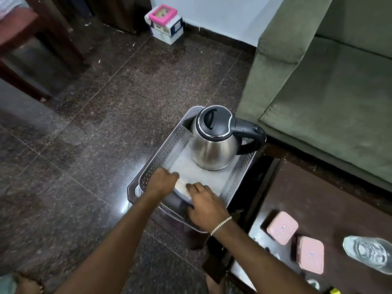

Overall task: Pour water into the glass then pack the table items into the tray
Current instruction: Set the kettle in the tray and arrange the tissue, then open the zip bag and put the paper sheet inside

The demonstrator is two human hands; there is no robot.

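Both hands, left (163, 180) and right (204, 205), are closed on a pale flat container (182, 188) at the tray (157, 158)'s near end. It looks light, rigid and slick; its edges offer the surest hold. The kettle (214, 139) stands at the tray's far end.

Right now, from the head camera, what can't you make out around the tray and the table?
- Item under both hands: the left hand and right hand cover a motion-blurred whitish thing in the tray; what it is and the grip are unclear.
- Kettle: lid shut, water level hidden.
- Glass: cut by the right edge; fill unclear.
- Two pink boxes: lidded, contents hidden.
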